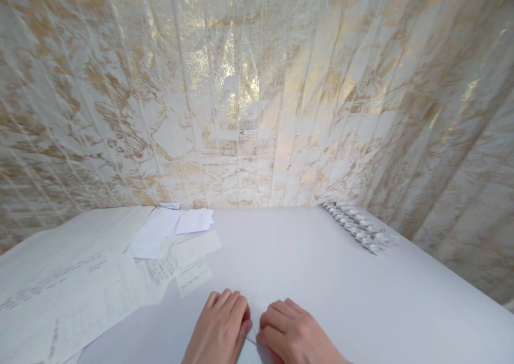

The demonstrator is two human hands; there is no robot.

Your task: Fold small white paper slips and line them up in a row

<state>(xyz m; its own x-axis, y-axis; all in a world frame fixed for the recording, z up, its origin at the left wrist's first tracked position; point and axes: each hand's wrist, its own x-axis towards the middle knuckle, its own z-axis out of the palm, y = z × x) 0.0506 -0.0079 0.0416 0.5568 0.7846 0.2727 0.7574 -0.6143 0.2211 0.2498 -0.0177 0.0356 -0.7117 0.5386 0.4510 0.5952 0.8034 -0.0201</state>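
Where visible, paper (pixel 249 353) between hands (pixel 223 324) (pixel 297 332).

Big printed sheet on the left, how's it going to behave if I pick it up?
The sheet is likely floppy, looking thin and broad. The white paper overlapping its edge could slide when it lifts.

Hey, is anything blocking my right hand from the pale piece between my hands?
Nothing visible stands between your right hand and the pale piece; your left hand is at its other side. The loose papers lie farther off to the left, the silvery strips toward the far right.
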